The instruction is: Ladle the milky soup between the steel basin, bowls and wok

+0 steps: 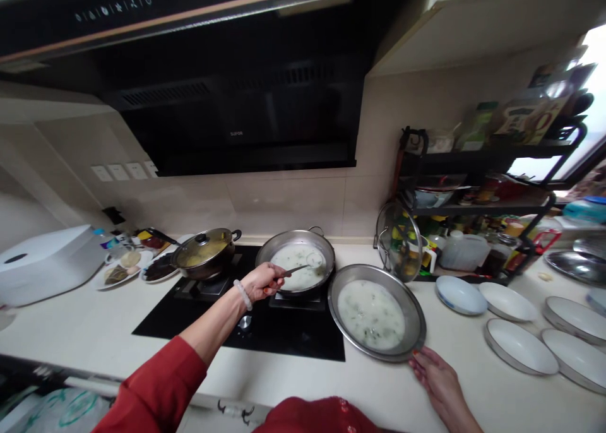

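My left hand [265,281], with a pale bracelet at the wrist, is closed around the handle of a ladle [298,269]. The ladle's round head lies in the milky liquid with green bits in a steel pan [267,247] on the hob. At the near right rim of a steel basin [416,313], my right hand [433,373] grips the edge with thumb and fingers. The basin sits beside the hob on the counter and holds a similar white liquid with green pieces.
A lidded pot [203,256] stands on the left burner of the black hob [189,329]. Plates of food [120,272] are farther left. Several shallow dishes [521,344] sit at right. A glass lid [400,240] leans against the condiment rack [478,206]. The range hood [237,105] overhangs the hob.
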`<state>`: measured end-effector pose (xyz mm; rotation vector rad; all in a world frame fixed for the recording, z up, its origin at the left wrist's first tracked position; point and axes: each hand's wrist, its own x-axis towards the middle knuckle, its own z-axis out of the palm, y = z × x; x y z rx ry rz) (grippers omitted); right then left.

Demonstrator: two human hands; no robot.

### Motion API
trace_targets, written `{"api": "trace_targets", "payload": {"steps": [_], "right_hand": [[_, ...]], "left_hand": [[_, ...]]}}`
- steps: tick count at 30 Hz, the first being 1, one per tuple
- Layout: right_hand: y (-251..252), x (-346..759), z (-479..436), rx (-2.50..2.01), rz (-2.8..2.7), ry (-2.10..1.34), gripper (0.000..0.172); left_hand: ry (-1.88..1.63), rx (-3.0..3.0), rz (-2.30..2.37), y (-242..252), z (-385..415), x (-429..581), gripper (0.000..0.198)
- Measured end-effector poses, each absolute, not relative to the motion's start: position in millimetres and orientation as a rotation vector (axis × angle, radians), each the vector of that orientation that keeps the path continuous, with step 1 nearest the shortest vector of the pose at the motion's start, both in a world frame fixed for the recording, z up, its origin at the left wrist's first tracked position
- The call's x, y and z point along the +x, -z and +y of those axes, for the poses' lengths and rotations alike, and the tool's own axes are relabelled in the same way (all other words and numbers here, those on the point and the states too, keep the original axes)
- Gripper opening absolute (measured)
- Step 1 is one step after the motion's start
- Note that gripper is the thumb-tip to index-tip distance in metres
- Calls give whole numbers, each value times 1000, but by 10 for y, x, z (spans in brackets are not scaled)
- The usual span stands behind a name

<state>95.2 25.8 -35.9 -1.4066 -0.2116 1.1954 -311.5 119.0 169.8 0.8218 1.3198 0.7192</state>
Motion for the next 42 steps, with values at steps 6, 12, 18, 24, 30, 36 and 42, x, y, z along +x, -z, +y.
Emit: {"api": "trace_targets", "payload": {"steps": [6, 12, 18, 24, 30, 36, 42], "right_hand": [[365, 936, 248, -1396, -221, -1180, 63], [393, 937, 254, -1389, -235, -1161, 60], [368, 923, 243, -1379, -239, -1179, 61], [329, 923, 232, -1385, -222, -1193, 65], [331, 944, 238, -1385, -239, -1194, 65], [324, 939, 249, -1388, -223, -1194, 62], [342, 950, 257, -1387, -217, -1204, 63]], "left_hand": [[-561, 990, 1230, -1720, 1074, -2770, 5], [-414, 1375, 1340, -1251, 918, -2246, 7], [-402, 1766, 1406, -907, 696, -2005, 19], [-319, 2274, 1341, -853, 652, -2068, 45], [-664, 1379, 1305, -1058, 832, -2212, 12], [-871, 1111, 1436, -1331, 1079, -2763, 12], [-860, 1078, 1676, -1263, 1394, -3243, 13]]}}
